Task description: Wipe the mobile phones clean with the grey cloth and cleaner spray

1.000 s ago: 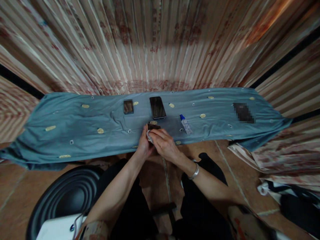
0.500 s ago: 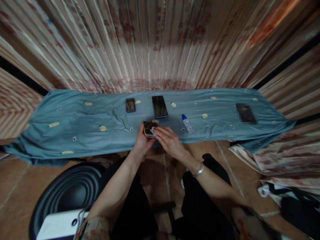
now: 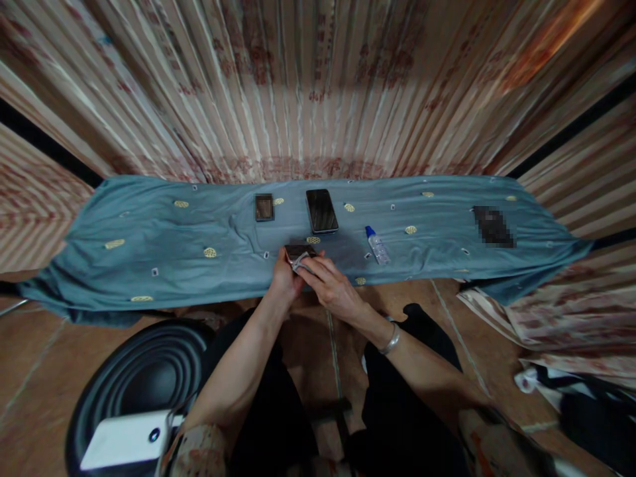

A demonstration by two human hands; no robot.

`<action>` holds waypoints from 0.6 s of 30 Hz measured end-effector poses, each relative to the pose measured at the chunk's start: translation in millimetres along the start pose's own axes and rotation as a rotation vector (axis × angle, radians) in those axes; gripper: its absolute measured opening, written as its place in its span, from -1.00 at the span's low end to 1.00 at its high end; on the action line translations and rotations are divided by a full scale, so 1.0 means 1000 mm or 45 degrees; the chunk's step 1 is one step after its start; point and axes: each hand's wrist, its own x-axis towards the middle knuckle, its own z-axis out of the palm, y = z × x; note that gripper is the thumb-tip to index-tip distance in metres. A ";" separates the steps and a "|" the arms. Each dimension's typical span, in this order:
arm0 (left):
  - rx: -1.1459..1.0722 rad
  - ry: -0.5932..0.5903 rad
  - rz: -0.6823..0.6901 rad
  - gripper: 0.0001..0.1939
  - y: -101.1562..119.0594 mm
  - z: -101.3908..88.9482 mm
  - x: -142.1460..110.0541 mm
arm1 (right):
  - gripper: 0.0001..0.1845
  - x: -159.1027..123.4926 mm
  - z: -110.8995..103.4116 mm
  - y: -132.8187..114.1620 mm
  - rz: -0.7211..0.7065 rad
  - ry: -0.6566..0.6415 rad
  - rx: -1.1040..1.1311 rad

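Observation:
My left hand (image 3: 285,281) is closed around a dark, glossy phone (image 3: 297,250) with a rose-gold edge, held just over the front edge of the blue cloth. My right hand (image 3: 334,286) pinches a small crumpled grey wiping cloth (image 3: 299,261) against the phone's near edge. Fingers hide part of both the phone and the wiping cloth. Just beyond my hands a larger black phone (image 3: 322,211) lies flat. To its right is a clear spray bottle (image 3: 378,246) with a blue cap, lying on its side.
The patterned blue cloth (image 3: 228,265) covers a long narrow table. A small dark square item (image 3: 264,207) lies left, and a blurred-out dark object (image 3: 494,226) far right. Curtains (image 3: 318,99) hang behind. A white device (image 3: 124,438) rests on a round black ridged stool (image 3: 149,377).
My right hand has moved the wiping cloth leftward and down to the phone's near edge. The phone is tilted more, so less of its face shows. The view has shifted slightly.

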 end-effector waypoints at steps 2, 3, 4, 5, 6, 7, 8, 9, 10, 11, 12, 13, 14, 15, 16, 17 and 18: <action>-0.051 0.077 0.016 -0.39 0.004 0.004 0.000 | -0.54 -0.002 -0.002 0.005 0.016 0.023 -0.003; -0.071 0.106 0.012 -0.39 0.006 0.006 0.000 | -0.54 -0.004 -0.004 0.007 0.029 0.027 -0.002; -0.088 0.115 0.009 -0.39 0.007 0.008 -0.001 | -0.54 -0.005 -0.005 0.009 0.047 0.024 0.000; -0.103 0.122 0.012 -0.39 0.009 0.010 -0.002 | -0.53 -0.006 -0.007 0.011 0.068 0.018 0.003; -0.114 0.138 0.018 -0.40 0.010 0.011 -0.003 | -0.53 -0.007 -0.009 0.013 0.089 0.013 0.007; -0.124 0.157 0.031 -0.41 0.011 0.012 -0.004 | -0.53 -0.007 -0.011 0.014 0.109 0.015 0.011; -0.132 0.182 0.048 -0.42 0.012 0.014 -0.005 | -0.54 -0.008 -0.013 0.016 0.130 0.027 0.015; -0.139 0.211 0.066 -0.44 0.013 0.015 -0.006 | -0.55 -0.007 -0.015 0.017 0.150 0.048 0.023; -0.143 0.235 0.078 -0.44 0.013 0.016 -0.008 | -0.56 -0.007 -0.017 0.018 0.171 0.080 0.036; -0.142 0.250 0.083 -0.45 0.013 0.017 -0.009 | -0.58 -0.006 -0.019 0.018 0.190 0.119 0.052; -0.140 0.259 0.086 -0.47 0.013 0.018 -0.010 | -0.59 -0.005 -0.020 0.018 0.209 0.156 0.072; -0.137 0.260 0.087 -0.49 0.011 0.019 -0.012 | -0.60 -0.004 -0.020 0.018 0.225 0.186 0.093; -0.135 0.257 0.087 -0.52 0.010 0.020 -0.013 | -0.62 -0.002 -0.020 0.018 0.240 0.203 0.113; -0.131 0.253 0.084 -0.55 0.007 0.021 -0.013 | -0.63 -0.001 -0.019 0.017 0.254 0.206 0.129; -0.125 0.247 0.077 -0.57 0.005 0.021 -0.013 | -0.65 0.000 -0.018 0.017 0.266 0.195 0.139; -0.115 0.243 0.070 -0.57 0.002 0.020 -0.012 | -0.66 0.000 -0.016 0.016 0.275 0.174 0.143; -0.099 0.229 0.055 -0.55 -0.001 0.018 -0.011 | -0.66 0.001 -0.015 0.016 0.278 0.149 0.141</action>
